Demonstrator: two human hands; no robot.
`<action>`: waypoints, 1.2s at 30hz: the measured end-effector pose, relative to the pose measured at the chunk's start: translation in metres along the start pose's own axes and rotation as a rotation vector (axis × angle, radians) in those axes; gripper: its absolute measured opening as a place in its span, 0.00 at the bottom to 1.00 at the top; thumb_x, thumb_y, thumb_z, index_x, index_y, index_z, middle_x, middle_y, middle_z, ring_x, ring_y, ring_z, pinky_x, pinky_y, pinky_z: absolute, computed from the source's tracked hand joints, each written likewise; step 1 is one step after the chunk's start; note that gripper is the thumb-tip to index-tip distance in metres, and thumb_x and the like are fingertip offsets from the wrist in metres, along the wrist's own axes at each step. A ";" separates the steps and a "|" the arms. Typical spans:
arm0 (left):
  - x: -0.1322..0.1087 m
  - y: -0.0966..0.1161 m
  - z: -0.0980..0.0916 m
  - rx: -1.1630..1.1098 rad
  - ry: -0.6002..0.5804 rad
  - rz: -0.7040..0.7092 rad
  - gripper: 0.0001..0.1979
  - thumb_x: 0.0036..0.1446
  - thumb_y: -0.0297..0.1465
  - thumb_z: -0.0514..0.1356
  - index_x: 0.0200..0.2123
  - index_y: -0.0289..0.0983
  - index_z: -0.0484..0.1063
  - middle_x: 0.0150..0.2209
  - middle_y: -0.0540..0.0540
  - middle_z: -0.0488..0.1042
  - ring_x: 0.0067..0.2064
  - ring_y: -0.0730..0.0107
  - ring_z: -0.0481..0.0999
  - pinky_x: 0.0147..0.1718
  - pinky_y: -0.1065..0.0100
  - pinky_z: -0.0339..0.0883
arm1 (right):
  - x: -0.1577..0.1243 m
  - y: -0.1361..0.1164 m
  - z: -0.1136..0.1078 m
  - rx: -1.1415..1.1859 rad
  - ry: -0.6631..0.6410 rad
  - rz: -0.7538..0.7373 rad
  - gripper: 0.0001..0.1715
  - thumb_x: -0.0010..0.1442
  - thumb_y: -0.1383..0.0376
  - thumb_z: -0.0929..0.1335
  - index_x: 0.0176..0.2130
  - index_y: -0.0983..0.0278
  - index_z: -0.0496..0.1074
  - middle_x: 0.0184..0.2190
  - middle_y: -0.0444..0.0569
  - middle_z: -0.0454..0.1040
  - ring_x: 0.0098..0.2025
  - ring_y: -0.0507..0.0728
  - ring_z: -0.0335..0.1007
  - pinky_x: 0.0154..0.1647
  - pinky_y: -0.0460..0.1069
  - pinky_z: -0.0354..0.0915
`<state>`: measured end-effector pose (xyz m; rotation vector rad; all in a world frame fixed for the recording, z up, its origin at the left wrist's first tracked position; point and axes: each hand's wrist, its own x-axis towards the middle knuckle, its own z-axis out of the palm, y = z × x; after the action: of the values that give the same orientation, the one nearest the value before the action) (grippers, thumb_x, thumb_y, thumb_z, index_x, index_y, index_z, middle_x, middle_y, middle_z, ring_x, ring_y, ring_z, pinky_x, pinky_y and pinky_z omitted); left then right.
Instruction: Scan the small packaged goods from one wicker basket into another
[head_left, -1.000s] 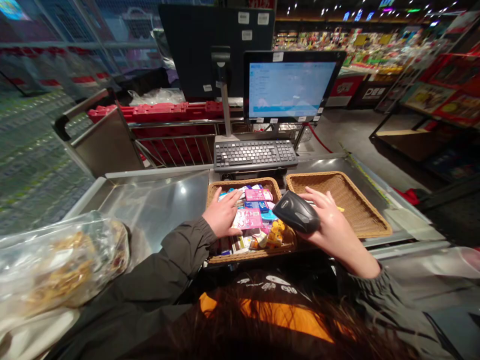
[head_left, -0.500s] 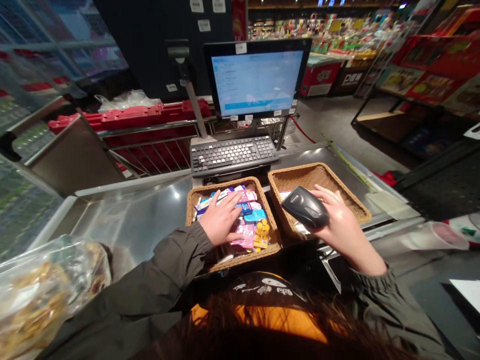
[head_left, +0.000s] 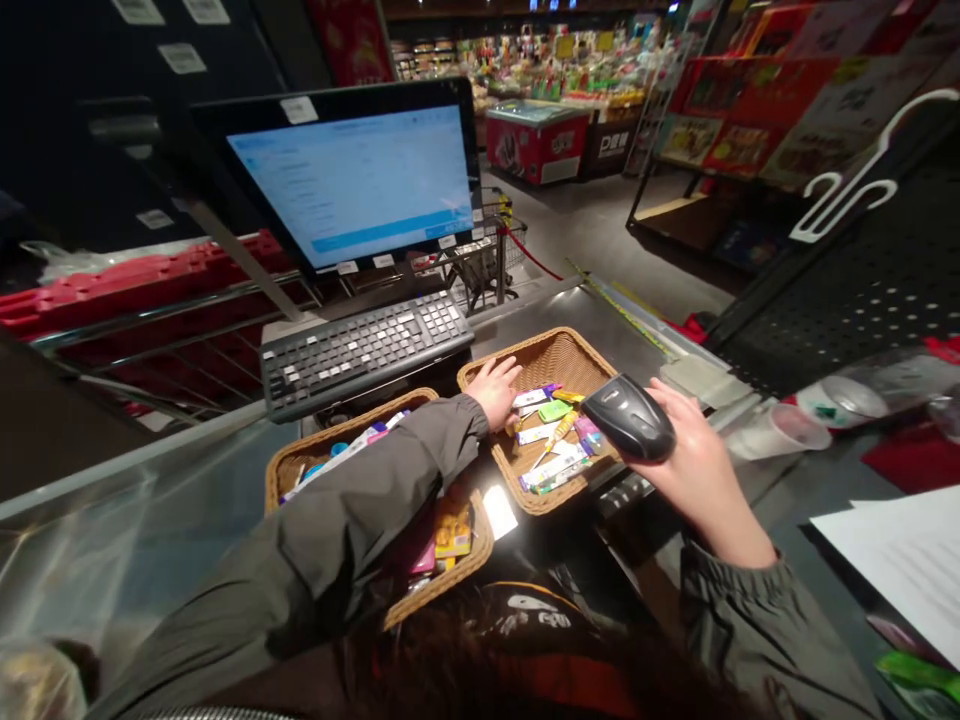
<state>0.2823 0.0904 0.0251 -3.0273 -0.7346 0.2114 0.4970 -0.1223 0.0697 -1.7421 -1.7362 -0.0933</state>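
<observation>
My right hand (head_left: pixel 694 465) is wrapped round a black barcode scanner (head_left: pixel 630 415), held above the right side of a wicker basket (head_left: pixel 581 350). In that basket lie several small packets, among them a bright green one (head_left: pixel 555 411) and slim white-and-purple ones (head_left: pixel 553 468). My left hand (head_left: pixel 496 392) reaches over the basket's left rim, its fingers stretched out towards the far side. Whatever lies beneath its palm is hidden. Under my left sleeve stands a second wicker basket (head_left: pixel 442 580), partly covered; a yellow packet (head_left: pixel 453 530) and some pink ones show in it.
Behind the baskets are a keyboard (head_left: pixel 367 345) and a lit monitor (head_left: pixel 360 185). Paper sheets (head_left: pixel 900 560) and a plastic cup (head_left: pixel 784 430) lie to the right. A bagged item (head_left: pixel 37 680) sits at the lower left. A metal-barred cart (head_left: pixel 180 340) stands beyond the counter.
My left hand has moved right, from the packets in the left basket to the right basket. The view has turned right. The scanner stays in my right hand.
</observation>
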 end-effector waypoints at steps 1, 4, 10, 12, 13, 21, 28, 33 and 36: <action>0.018 0.002 0.009 -0.018 -0.059 -0.029 0.20 0.56 0.40 0.63 0.48 0.33 0.78 0.70 0.37 0.56 0.73 0.51 0.45 0.70 0.49 0.37 | 0.000 0.004 0.000 0.004 -0.002 0.011 0.18 0.58 0.55 0.70 0.45 0.61 0.72 0.52 0.59 0.74 0.63 0.75 0.64 0.64 0.77 0.52; 0.061 0.007 0.037 -0.043 -0.187 -0.090 0.18 0.58 0.34 0.61 0.50 0.35 0.78 0.71 0.38 0.55 0.73 0.54 0.48 0.70 0.53 0.42 | 0.001 0.014 0.000 0.016 -0.001 0.036 0.17 0.59 0.56 0.69 0.46 0.61 0.71 0.53 0.59 0.74 0.64 0.74 0.63 0.65 0.77 0.52; 0.099 0.010 0.079 -0.062 -0.391 -0.199 0.37 0.48 0.29 0.66 0.63 0.33 0.66 0.70 0.34 0.55 0.71 0.52 0.55 0.67 0.55 0.51 | 0.008 0.030 -0.001 0.050 -0.017 0.082 0.20 0.58 0.56 0.70 0.49 0.60 0.71 0.53 0.58 0.73 0.64 0.74 0.62 0.65 0.78 0.51; 0.103 0.011 0.089 -0.063 -0.427 -0.229 0.42 0.47 0.30 0.67 0.66 0.32 0.61 0.71 0.31 0.52 0.71 0.49 0.53 0.68 0.53 0.49 | 0.010 0.035 -0.001 0.070 -0.023 0.102 0.21 0.58 0.56 0.71 0.49 0.60 0.71 0.54 0.58 0.73 0.65 0.74 0.62 0.65 0.78 0.52; 0.105 0.012 0.092 -0.063 -0.439 -0.240 0.43 0.47 0.30 0.67 0.66 0.31 0.60 0.71 0.31 0.51 0.71 0.48 0.53 0.68 0.51 0.48 | 0.011 0.038 0.000 0.078 -0.022 0.112 0.22 0.58 0.55 0.71 0.50 0.59 0.71 0.54 0.58 0.73 0.65 0.74 0.62 0.65 0.78 0.51; 0.108 0.024 0.095 -0.044 -0.368 -0.211 0.22 0.64 0.35 0.61 0.59 0.35 0.68 0.65 0.37 0.63 0.64 0.51 0.65 0.61 0.45 0.60 | 0.020 0.050 0.001 0.117 -0.031 0.146 0.27 0.56 0.55 0.73 0.54 0.58 0.68 0.56 0.57 0.72 0.66 0.73 0.60 0.66 0.76 0.50; 0.108 0.020 0.084 -0.025 -0.350 -0.204 0.18 0.66 0.37 0.60 0.54 0.34 0.70 0.53 0.41 0.72 0.50 0.60 0.75 0.48 0.53 0.73 | 0.024 0.050 0.000 0.123 -0.018 0.140 0.27 0.57 0.55 0.72 0.54 0.58 0.68 0.56 0.56 0.72 0.66 0.72 0.61 0.67 0.76 0.50; 0.109 0.029 0.063 -0.051 -0.259 -0.127 0.20 0.55 0.30 0.65 0.51 0.28 0.73 0.49 0.34 0.76 0.51 0.55 0.77 0.50 0.59 0.72 | 0.018 0.048 -0.002 0.096 0.018 0.132 0.25 0.58 0.55 0.71 0.52 0.59 0.69 0.55 0.57 0.73 0.65 0.73 0.61 0.66 0.76 0.51; 0.107 0.034 0.033 -0.057 -0.132 -0.043 0.20 0.53 0.30 0.63 0.50 0.30 0.76 0.61 0.33 0.68 0.64 0.52 0.66 0.63 0.57 0.60 | 0.015 0.043 -0.005 0.072 0.079 0.122 0.23 0.58 0.55 0.71 0.50 0.60 0.70 0.53 0.58 0.74 0.65 0.73 0.61 0.66 0.75 0.51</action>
<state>0.3877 0.1083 -0.0232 -3.0715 -0.8273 0.3997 0.5401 -0.1072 0.0632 -1.7636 -1.5546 -0.0450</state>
